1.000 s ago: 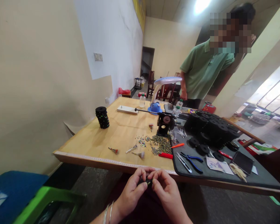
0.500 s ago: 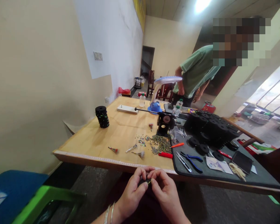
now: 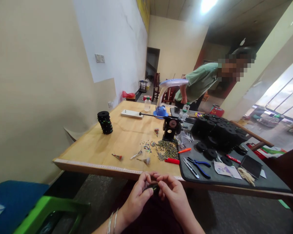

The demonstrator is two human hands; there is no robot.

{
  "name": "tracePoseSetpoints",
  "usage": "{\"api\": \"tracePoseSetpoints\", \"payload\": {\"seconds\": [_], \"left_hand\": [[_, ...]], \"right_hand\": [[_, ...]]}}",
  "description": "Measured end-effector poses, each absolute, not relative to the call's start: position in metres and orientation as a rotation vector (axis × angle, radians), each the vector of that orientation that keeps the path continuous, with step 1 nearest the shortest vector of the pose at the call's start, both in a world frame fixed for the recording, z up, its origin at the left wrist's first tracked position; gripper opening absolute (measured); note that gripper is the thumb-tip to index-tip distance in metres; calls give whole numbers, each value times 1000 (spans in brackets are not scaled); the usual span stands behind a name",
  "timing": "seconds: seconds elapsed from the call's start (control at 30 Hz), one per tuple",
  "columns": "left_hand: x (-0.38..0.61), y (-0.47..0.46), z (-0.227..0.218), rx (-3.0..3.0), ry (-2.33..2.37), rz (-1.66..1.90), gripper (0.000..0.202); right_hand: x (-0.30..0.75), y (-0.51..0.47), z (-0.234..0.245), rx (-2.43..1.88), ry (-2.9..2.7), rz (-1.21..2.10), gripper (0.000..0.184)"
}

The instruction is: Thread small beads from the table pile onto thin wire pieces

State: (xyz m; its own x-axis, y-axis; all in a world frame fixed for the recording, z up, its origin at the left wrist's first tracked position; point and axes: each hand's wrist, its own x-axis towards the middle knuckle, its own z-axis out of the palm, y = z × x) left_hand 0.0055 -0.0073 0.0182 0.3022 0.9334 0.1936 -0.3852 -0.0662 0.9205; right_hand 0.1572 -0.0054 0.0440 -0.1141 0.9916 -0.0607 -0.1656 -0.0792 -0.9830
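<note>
My left hand (image 3: pixel 136 196) is closed round a small black spool (image 3: pixel 150 187), whose dark curved edge shows between the fingers. Thumb and forefinger of my right hand (image 3: pixel 171 191) are pinched together at the spool's right side. A tiny yellowish spot shows there, too small to name. Both hands are just in front of the table's near edge, fingertips almost touching. Beyond them on the wood lie a heap of small black-and-yellow pieces (image 3: pixel 169 150), scattered coloured beads (image 3: pixel 147 146) and little brush-like bundles (image 3: pixel 144 160).
A red-handled tool (image 3: pixel 172 161), tweezers (image 3: pixel 190 167) and blue pliers (image 3: pixel 200 166) lie to the right. Stacked black spools (image 3: pixel 217 130) cover part of the grey mat. A black winding device (image 3: pixel 170 128) and desk lamp (image 3: pixel 161 97) stand behind. A person (image 3: pixel 201 79) leans beyond the table.
The person across the table has bent lower. My hands keep their place at the black spool, with the right fingers shifted slightly. The whole view has moved a little.
</note>
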Motion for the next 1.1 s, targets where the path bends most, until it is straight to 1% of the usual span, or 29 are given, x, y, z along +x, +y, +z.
{"api": "tracePoseSetpoints", "payload": {"seconds": [0.3, 0.37, 0.47, 0.57, 0.67, 0.83, 1.1], "left_hand": [[6, -7, 12, 981, 527, 1194, 12], [8, -8, 11, 871, 504, 1189, 10], [11, -8, 13, 736, 478, 1199, 11], [13, -8, 17, 711, 468, 1218, 12], [15, -8, 20, 749, 517, 1230, 9], [18, -8, 18, 868, 692, 1273, 15], [20, -8, 18, 815, 747, 1314, 17]], "right_hand": [[153, -7, 39, -1059, -1228, 1354, 28], [152, -9, 37, -1049, -1290, 1288, 26], [150, -13, 35, -1048, -1427, 1105, 21], [148, -15, 33, -1057, -1549, 946, 15], [145, -18, 32, -1061, -1618, 863, 13], [143, -20, 33, -1046, -1660, 810, 12], [141, -22, 32, -998, -1662, 814, 13]]}}
